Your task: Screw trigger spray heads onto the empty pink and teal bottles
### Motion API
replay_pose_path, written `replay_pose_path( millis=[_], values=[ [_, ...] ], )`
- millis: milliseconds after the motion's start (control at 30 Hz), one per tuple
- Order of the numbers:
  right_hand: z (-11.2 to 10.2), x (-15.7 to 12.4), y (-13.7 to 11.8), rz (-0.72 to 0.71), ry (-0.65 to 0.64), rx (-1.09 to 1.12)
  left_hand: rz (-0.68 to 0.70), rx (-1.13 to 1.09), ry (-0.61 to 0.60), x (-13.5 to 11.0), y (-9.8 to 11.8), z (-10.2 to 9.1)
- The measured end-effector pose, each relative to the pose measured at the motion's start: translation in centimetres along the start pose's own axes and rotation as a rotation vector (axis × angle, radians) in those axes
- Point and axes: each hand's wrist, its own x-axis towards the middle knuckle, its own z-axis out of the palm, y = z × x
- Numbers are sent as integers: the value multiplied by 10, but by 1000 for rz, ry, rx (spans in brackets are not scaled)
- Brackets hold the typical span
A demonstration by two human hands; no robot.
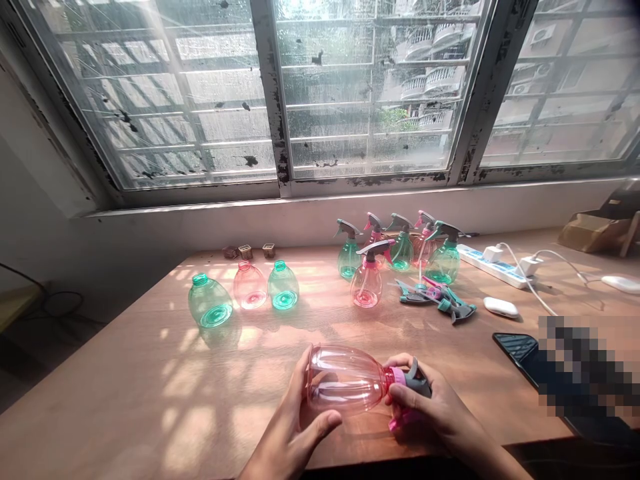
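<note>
A clear pink spray bottle [345,380] lies sideways in the air above the table's front part, its base to the left. My left hand [300,413] is wrapped round the base end, thumb along the near side. At the neck, my right hand [430,400] grips the pink collar and the grey spray head [417,380]; the pink trigger part shows below the fingers. A thin tube runs inside the bottle. Beyond stand two green bottles [210,303] and a pink bottle [250,287], all without heads. Several loose spray heads [440,297] lie to the right.
Several bottles with spray heads, such as a pink one [367,283], stand near the wall. A white power strip [497,267] with cables, a white case [501,307] and a dark phone-like device [530,363] lie at right. Small brown blocks [269,251] sit at the back.
</note>
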Motion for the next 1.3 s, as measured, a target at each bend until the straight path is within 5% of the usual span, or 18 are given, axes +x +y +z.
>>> replay_pose_path(
  millis=[533, 833, 1300],
  values=[
    [-5, 2, 8, 2, 3, 36, -6, 104, 32, 3, -17, 0],
    [-4, 0, 6, 34, 2, 64, 9, 9, 90, 5, 8, 5],
    [-2, 1, 4, 50, 62, 113, -49, 11, 12, 8, -22, -4]
  ],
)
